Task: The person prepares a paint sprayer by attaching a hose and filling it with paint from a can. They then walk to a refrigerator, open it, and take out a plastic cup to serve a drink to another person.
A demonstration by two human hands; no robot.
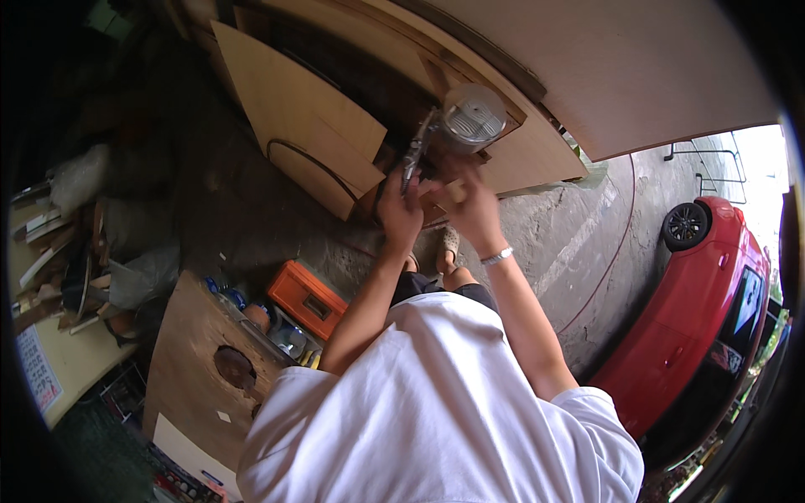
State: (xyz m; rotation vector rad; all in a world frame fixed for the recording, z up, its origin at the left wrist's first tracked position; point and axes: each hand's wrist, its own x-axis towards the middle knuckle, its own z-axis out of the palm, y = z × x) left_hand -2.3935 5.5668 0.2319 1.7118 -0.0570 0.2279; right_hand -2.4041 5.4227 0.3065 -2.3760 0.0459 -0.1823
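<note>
My left hand (399,210) is closed around the lower end of a silvery metal spray gun (415,147). A round, translucent cup (475,116) with a ribbed, pale inside sits at the gun's upper end. My right hand (474,210) is just to the right, below the cup, with fingers bent and smeared by motion. Something small and yellowish (456,191) shows at its fingers; I cannot make out what it is. A dark hose (314,163) curves across a board and runs toward my left hand.
Light wooden boards (293,109) lean ahead, and a large panel (637,67) overhangs at upper right. An orange toolbox (308,299) stands at left beside a brown board with a hole (201,360). Scrap wood (59,251) is piled far left. A red car (679,327) is parked at right.
</note>
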